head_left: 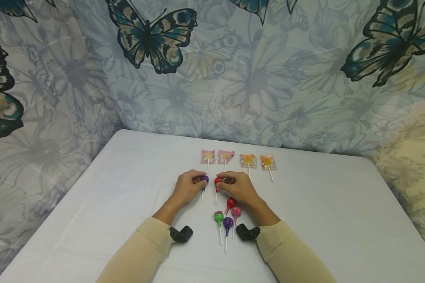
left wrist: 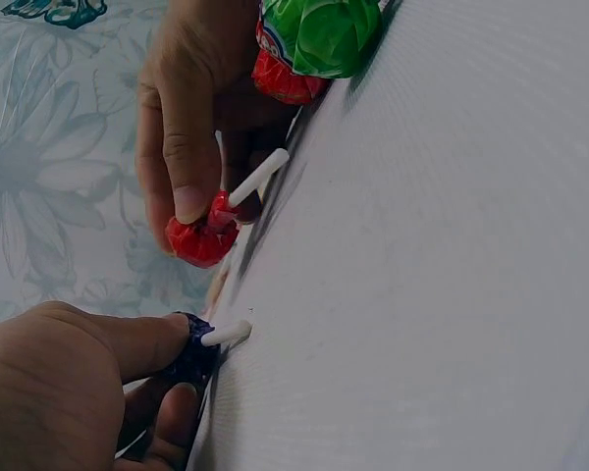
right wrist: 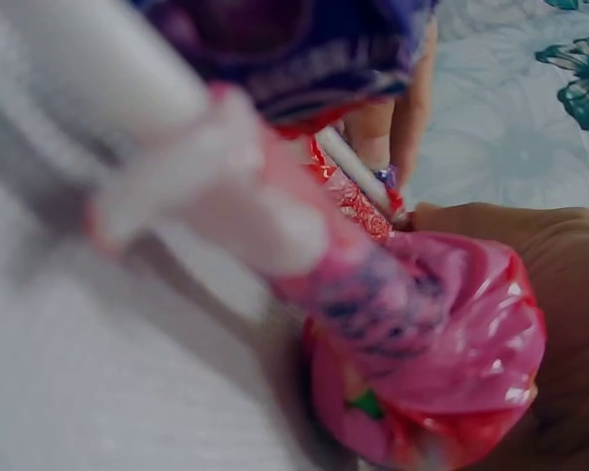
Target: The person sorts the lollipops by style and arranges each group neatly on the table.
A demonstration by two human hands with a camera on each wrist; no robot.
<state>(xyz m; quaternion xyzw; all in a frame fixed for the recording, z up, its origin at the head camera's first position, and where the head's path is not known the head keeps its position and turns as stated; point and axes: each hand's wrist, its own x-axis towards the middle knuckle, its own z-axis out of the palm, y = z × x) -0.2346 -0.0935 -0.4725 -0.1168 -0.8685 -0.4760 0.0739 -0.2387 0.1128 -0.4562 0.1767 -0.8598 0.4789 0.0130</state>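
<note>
My left hand pinches a purple-wrapped lollipop by its head, its white stick pointing toward me. Just to the right, my right hand holds a red lollipop between thumb and fingers. In the left wrist view the red lollipop and the dark purple one are both close to the white tabletop. Nearer to me lies a loose group: another red lollipop, a pink one, a green one and a purple one. The pink lollipop looms large in the right wrist view.
Behind the hands is a row of flat lollipops in clear wrappers: two pinkish ones on the left, two orange ones on the right. A white table carries everything. Butterfly-and-flower fabric hangs behind it.
</note>
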